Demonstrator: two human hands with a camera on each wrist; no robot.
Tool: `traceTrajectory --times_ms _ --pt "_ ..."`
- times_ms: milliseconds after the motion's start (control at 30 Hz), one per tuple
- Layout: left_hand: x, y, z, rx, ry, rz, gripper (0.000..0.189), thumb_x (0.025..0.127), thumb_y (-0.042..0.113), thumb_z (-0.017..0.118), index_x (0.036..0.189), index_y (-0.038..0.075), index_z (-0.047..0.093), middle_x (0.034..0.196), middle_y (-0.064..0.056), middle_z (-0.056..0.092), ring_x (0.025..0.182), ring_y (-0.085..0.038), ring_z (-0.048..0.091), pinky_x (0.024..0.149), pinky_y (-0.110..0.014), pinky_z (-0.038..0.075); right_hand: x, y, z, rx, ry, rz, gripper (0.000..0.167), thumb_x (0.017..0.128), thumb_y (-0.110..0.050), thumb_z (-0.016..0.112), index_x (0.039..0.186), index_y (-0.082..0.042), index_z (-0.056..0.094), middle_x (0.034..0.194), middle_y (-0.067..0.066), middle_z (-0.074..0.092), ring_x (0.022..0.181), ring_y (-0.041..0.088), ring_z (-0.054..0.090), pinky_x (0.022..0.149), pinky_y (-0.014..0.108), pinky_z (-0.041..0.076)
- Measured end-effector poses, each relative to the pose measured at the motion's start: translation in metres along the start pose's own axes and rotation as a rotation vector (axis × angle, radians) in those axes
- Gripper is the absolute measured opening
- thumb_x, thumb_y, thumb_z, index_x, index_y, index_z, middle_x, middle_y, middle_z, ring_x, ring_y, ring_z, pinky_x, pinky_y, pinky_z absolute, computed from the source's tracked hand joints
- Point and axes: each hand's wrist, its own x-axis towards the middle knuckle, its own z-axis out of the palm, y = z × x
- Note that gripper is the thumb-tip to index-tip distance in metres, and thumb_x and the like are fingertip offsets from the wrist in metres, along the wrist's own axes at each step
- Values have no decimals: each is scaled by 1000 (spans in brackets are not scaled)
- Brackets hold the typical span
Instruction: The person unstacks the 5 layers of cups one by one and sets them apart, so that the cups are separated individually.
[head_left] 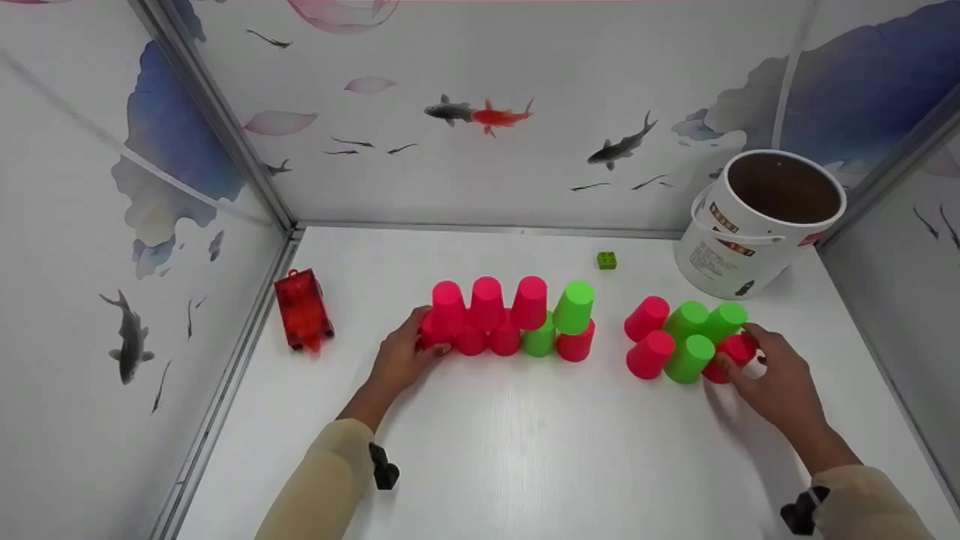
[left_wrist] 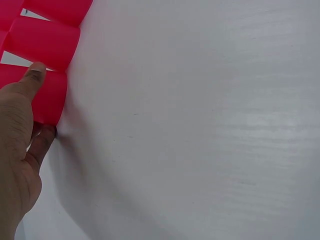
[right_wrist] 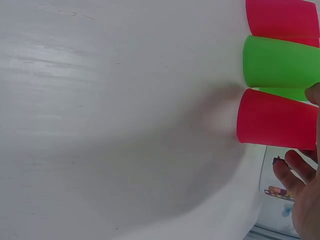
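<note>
Head view: my left hand (head_left: 401,360) pinches the leftmost pink cup (head_left: 427,330) below the upper cups (head_left: 487,304); my right hand (head_left: 780,382) curls round the near-right pink cup (head_left: 738,349) of the other cluster (head_left: 688,322). Any sideways shove could part the lower cups (head_left: 504,343), toppling those above.

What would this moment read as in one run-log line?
left hand: holds left-end red cup | right hand: grips right-end red cup | cups: two separate groups, red and green | white bucket: back right
</note>
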Motion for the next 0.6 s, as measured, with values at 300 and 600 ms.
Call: traceTrajectory --times_ms 300,600 --pt "-1 -1 -1 -2 -1 -9 77 95 38 89 160 31 47 152 -2 65 142 -29 63 114 -48 60 21 -46 -13 -15 164 -192 61 90 -9 87 145 2 61 141 26 65 130 47 61 103 63 62" --pt "0 0 0 -4 -3 0 74 97 37 87 160 31 48 151 -3 67 139 -29 64 115 -48 59 51 -122 0 45 -29 -228 73 98 -22 85 163 -12 51 158 22 56 147 50 54 106 72 57"
